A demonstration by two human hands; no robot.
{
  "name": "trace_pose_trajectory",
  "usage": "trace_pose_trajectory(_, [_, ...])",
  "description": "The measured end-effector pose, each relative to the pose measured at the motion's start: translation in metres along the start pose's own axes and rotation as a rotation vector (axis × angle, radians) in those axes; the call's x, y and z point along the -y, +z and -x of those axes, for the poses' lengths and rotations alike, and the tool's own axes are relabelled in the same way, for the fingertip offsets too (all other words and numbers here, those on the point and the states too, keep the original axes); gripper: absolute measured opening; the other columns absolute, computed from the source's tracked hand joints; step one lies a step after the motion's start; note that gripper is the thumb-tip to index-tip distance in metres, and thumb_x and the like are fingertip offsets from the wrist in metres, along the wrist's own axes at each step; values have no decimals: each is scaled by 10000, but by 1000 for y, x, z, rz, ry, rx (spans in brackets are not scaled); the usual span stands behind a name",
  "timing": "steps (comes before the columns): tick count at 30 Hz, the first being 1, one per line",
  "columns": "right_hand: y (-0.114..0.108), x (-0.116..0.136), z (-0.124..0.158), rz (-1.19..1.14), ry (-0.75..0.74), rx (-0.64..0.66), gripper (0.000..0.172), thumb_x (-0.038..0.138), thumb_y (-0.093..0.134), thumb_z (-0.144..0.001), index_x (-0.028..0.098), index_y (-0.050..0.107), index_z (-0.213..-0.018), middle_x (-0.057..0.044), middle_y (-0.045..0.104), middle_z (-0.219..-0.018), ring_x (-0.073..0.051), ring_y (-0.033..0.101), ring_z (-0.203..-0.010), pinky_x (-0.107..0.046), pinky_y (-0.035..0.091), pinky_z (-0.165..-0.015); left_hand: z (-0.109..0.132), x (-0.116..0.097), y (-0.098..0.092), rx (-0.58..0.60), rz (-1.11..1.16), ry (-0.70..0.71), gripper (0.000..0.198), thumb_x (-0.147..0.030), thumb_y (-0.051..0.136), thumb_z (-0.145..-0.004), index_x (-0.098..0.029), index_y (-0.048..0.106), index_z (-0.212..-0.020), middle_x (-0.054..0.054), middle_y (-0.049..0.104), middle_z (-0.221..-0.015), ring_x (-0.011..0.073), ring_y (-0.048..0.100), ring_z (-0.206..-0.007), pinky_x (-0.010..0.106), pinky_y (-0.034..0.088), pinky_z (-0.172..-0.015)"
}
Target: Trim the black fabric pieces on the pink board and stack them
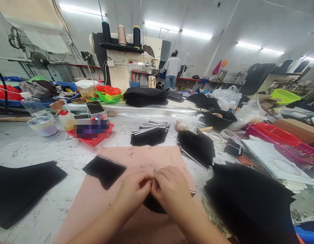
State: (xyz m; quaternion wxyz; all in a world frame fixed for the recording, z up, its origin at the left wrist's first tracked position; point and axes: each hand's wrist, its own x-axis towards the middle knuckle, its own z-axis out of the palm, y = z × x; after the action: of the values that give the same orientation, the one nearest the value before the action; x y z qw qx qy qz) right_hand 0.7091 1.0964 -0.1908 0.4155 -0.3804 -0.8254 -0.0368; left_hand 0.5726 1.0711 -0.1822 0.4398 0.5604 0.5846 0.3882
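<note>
far out past my left hand lies a broad sheet of matte black material (22, 189), soft-edged and flat on the scuffed white table (32, 149). nearer, just up and left of my hands, a smaller black cut piece (104, 170) with a stepped outline rests on the smooth pink mat (146, 159). my left hand (133, 193) and right hand (170, 189) meet knuckle to knuckle on that mat, fingers curled in tight – both pinching a dark cut piece (153, 205) that lies mostly hidden under them, only its rounded lower edge and a thin corner at the right showing. straight ahead of my hands sits a fanned pile of small black rectangles (149, 134) with pale edges. to the right of them – a thicker stack of black panels (197, 147), then a big heap of black sheets (250, 203) beside my right wrist, and beyond it a spiral notebook (268, 157).
</note>
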Motion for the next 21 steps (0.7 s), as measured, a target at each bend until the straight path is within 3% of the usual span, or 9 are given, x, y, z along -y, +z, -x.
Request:
trace_pose_trajectory(2, [-1, -1, 2, -134, 96, -8, 192, 77, 485, -685, 187, 590, -569, -20, 603, -554, -164, 526, -556, -283, 415, -530, -1, 0, -1, 11, 30, -16, 128, -269, 552, -657, -204, 653, -614, 11, 642, -657, 181, 544, -679, 278, 412, -658])
trace_pose_trajectory(5, [-6, -7, 2, -441, 350, 93, 170, 121, 502, -690, 197, 603, -578, -2, 622, -558, -137, 551, -536, -240, 435, -509, -2, -1, -2, 27, 101, -57, 159, -324, 568, -652, -202, 669, -674, 17, 646, -702, 181, 549, -698, 278, 419, -664])
trace_pose_trajectory(8, [-9, -11, 4, -623, 485, 168, 128, 178, 549, -713, 198, 611, -603, -2, 623, -574, -137, 560, -539, -242, 453, -521, -3, -4, 1, 35, 163, -105, 181, -360, 596, -632, -191, 648, -669, 14, 617, -704, 168, 527, -701, 270, 407, -668])
trace_pose_trajectory(10, [-9, -12, 8, -686, 524, 101, 126, 226, 571, -745, 200, 596, -624, -25, 652, -675, -160, 599, -640, -268, 481, -601, -5, -5, 5, 42, 206, -152, 202, -381, 599, -619, -184, 610, -658, -3, 571, -653, 145, 493, -639, 257, 390, -608])
trace_pose_trajectory(13, [-12, -16, 21, -867, 612, -99, 179, 286, 492, -856, 213, 551, -705, -46, 673, -877, -187, 623, -858, -340, 479, -802, -14, -3, 9, 26, 261, -235, 187, -377, 546, -639, -193, 518, -666, -47, 461, -553, 107, 404, -515, 225, 317, -486])
trace_pose_trajectory(15, [-21, -22, 33, -1037, 617, -183, 201, 310, 417, -912, 229, 516, -757, -2, 648, -777, -166, 626, -788, -387, 454, -874, -27, 0, 7, -13, 267, -272, 132, -332, 504, -669, -204, 476, -681, -65, 410, -524, 99, 378, -484, 212, 285, -455])
trace_pose_trajectory(17, [-37, -31, 48, -1085, 601, -203, 237, 327, 373, -937, 237, 489, -750, 44, 546, -615, -134, 570, -606, -359, 487, -803, -44, 3, 2, -49, 246, -281, 73, -270, 491, -702, -205, 465, -682, -70, 396, -520, 96, 389, -480, 206, 283, -447])
trace_pose_trajectory(19, [-60, -40, 62, -947, 606, -111, 259, 320, 385, -936, 234, 486, -713, 49, 491, -572, -118, 497, -515, -258, 493, -619, -63, 5, -6, -73, 211, -266, 76, -225, 509, -746, -194, 478, -684, -73, 398, -530, 88, 402, -480, 200, 293, -445])
trace_pose_trajectory(21, [-83, -45, 72, -744, 559, 150, 230, 299, 438, -916, 233, 528, -714, 34, 535, -594, -117, 506, -512, -205, 447, -503, -82, 5, -14, -102, 173, -246, 117, -237, 537, -805, -171, 506, -713, -68, 428, -565, 78, 416, -487, 197, 323, -453])
